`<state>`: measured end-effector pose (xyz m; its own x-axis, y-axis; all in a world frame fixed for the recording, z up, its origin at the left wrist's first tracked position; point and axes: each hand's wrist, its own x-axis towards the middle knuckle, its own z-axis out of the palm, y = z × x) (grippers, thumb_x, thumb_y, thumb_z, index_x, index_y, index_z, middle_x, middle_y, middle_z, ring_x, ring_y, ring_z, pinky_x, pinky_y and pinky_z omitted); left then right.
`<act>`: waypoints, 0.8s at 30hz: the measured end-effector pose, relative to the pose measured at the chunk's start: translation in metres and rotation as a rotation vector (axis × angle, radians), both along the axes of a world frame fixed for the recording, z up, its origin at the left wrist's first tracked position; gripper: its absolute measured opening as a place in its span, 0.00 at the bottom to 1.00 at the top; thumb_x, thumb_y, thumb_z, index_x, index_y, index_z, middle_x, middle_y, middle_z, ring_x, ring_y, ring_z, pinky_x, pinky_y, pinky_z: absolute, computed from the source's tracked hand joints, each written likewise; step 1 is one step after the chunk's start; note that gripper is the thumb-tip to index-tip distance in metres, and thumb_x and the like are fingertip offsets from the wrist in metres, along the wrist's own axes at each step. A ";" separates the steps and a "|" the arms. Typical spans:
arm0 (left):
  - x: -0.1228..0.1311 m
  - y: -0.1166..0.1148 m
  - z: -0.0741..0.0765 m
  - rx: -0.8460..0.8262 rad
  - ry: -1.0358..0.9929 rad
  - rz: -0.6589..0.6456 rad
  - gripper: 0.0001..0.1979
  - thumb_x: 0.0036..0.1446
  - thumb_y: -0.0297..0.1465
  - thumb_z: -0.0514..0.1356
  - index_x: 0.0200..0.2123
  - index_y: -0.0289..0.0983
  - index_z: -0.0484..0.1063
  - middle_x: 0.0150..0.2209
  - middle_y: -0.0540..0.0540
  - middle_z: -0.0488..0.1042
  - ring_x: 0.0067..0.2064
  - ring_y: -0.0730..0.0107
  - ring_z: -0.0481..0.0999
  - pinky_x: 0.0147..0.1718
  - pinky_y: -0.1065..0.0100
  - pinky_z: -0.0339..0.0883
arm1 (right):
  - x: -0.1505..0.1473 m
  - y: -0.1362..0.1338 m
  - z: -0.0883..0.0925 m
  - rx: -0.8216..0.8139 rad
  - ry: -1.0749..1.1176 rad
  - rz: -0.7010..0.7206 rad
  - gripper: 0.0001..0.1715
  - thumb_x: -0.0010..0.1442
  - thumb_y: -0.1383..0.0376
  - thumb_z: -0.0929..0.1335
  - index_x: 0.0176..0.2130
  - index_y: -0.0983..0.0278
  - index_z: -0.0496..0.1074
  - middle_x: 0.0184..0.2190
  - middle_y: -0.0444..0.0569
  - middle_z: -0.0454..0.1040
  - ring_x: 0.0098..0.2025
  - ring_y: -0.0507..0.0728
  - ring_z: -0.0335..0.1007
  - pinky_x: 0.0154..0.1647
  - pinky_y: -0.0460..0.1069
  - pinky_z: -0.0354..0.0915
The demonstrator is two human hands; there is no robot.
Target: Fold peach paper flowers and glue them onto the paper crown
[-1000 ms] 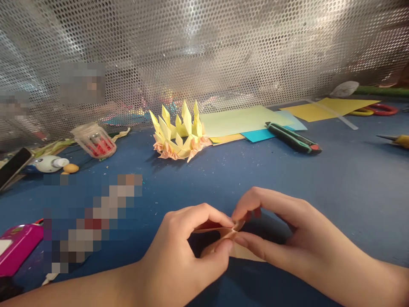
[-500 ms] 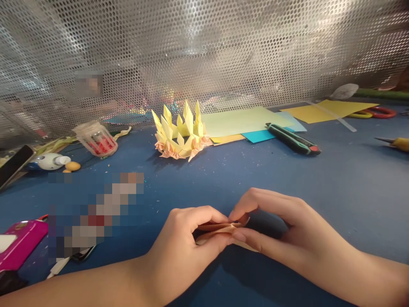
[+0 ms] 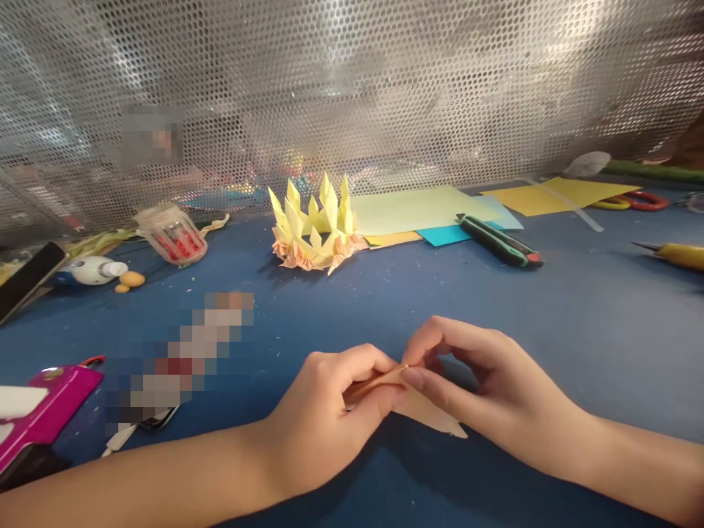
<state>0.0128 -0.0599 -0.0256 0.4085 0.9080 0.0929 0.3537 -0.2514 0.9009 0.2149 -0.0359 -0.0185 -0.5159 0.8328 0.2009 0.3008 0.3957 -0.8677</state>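
Observation:
A folded piece of peach-coloured paper (image 3: 432,411) is between my hands, just above the blue table. My left hand (image 3: 341,411) pinches its left part between thumb and fingers. With thumb and index finger, my right hand (image 3: 484,389) grips the upper edge, close to the left fingertips. One pointed flap hangs out below the right thumb; the folds inside the left hand are partly hidden. Beyond the hands stands a folded-paper crown (image 3: 316,231), with pale yellow points and a peach, ruffled base.
Behind lie sheets of coloured paper (image 3: 407,209), a green-black utility knife (image 3: 498,240), scissors (image 3: 643,201) and a yellow-handled awl (image 3: 679,254). On the left are a jar with red bits (image 3: 176,238), a white bottle (image 3: 91,270) and a magenta tool (image 3: 60,411). A perforated metal screen (image 3: 352,95) backs the table.
The paper's layers have come closer together between my fingers, and more of the lower flap shows. My right fingertips have shifted slightly up along the edge. The view has turned slightly.

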 end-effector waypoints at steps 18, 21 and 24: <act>-0.002 0.005 -0.001 -0.122 -0.104 0.034 0.07 0.62 0.32 0.63 0.32 0.37 0.77 0.29 0.52 0.78 0.31 0.74 0.72 0.30 0.74 0.63 | 0.000 -0.001 -0.003 -0.015 0.000 0.035 0.10 0.66 0.56 0.68 0.39 0.60 0.70 0.28 0.43 0.77 0.26 0.49 0.67 0.26 0.43 0.63; -0.002 0.003 0.002 -0.060 -0.032 -0.004 0.08 0.62 0.30 0.62 0.31 0.37 0.78 0.27 0.52 0.77 0.28 0.75 0.72 0.29 0.74 0.63 | 0.000 -0.004 -0.003 0.074 -0.041 0.015 0.10 0.68 0.57 0.66 0.39 0.60 0.70 0.27 0.43 0.77 0.25 0.48 0.67 0.25 0.43 0.62; -0.002 0.002 0.002 -0.055 -0.054 -0.030 0.08 0.62 0.27 0.61 0.30 0.37 0.77 0.27 0.52 0.78 0.28 0.74 0.75 0.29 0.74 0.66 | -0.001 -0.005 -0.001 0.149 -0.002 0.010 0.10 0.69 0.60 0.65 0.35 0.61 0.69 0.26 0.43 0.78 0.26 0.48 0.69 0.27 0.43 0.64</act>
